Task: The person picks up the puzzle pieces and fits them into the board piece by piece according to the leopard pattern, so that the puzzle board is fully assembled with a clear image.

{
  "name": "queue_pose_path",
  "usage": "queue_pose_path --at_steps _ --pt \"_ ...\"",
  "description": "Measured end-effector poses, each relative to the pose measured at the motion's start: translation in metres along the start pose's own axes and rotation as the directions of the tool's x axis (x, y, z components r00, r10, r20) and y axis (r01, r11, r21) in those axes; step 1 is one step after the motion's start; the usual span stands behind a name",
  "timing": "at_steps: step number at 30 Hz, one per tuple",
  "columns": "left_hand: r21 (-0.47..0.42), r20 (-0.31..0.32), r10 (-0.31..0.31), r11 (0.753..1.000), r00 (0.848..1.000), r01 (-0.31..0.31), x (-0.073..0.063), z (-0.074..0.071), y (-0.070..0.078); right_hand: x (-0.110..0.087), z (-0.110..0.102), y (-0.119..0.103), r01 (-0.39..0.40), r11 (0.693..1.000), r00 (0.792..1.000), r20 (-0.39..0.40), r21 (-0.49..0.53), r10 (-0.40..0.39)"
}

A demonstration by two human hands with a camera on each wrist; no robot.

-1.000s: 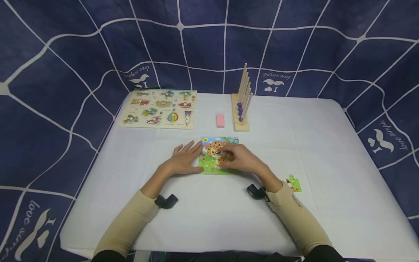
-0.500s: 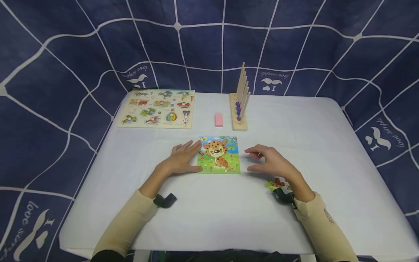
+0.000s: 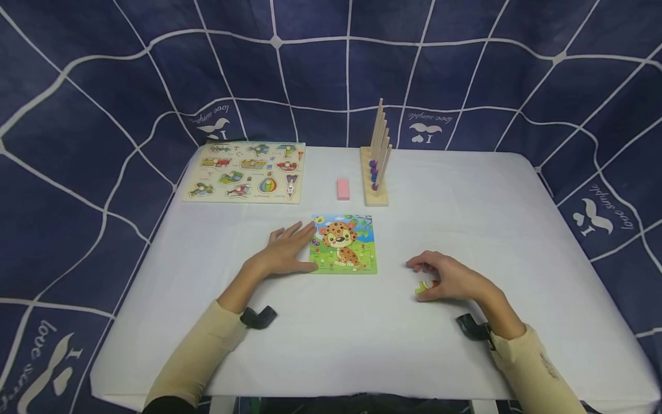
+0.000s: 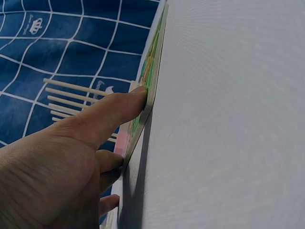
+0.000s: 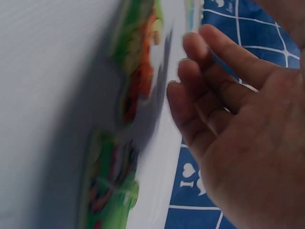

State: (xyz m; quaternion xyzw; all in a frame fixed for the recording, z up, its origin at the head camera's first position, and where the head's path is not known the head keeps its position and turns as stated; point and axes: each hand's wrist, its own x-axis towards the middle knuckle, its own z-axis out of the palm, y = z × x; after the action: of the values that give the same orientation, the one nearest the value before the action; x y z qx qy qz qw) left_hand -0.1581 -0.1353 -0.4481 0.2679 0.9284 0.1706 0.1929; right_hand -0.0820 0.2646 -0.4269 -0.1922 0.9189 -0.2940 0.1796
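Note:
A square leopard picture puzzle (image 3: 345, 247) lies flat on the table in the head view. My left hand (image 3: 281, 253) rests at its left edge, the fingers and thumb spread. In the left wrist view, the thumb (image 4: 119, 109) touches the side of the puzzle board (image 4: 153, 76). Off to the right, my right hand (image 3: 455, 277) hovers over a loose green and orange puzzle piece (image 3: 422, 288), largely hidden under it. The right wrist view shows its fingers loosely bent, apart from an orange-green piece (image 5: 139, 57) and a second green piece (image 5: 112, 191).
A wooden board of vehicle shapes (image 3: 243, 172) lies at the back left. Beyond the puzzle are a pink block (image 3: 343, 189) and a wooden peg stand (image 3: 376, 195) with purple and blue beads. A blue checked cloth (image 3: 310, 75) hangs behind the white table (image 3: 331, 333).
My right hand has left the puzzle and moved right, then down over the loose pieces. The left hand stays at the puzzle's edge.

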Motion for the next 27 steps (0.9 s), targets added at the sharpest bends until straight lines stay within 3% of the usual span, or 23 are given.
queue_pose_path --at_steps 8,21,27 --pt "0.004 0.009 -0.012 1.0 1.0 0.012 0.0 0.001 -0.001 -0.009 0.0 0.005 -0.046 0.997 0.998 0.042 -0.057 0.048" --pt "0.005 0.016 -0.001 1.0 1.0 0.001 -0.001 0.001 0.0 -0.017 0.001 0.018 0.016 1.0 0.999 0.038 -0.015 -0.015" --pt "0.006 0.009 0.0 1.0 1.0 0.0 0.0 0.002 -0.001 -0.017 0.0 0.016 -0.004 1.0 1.0 0.026 -0.028 0.005"
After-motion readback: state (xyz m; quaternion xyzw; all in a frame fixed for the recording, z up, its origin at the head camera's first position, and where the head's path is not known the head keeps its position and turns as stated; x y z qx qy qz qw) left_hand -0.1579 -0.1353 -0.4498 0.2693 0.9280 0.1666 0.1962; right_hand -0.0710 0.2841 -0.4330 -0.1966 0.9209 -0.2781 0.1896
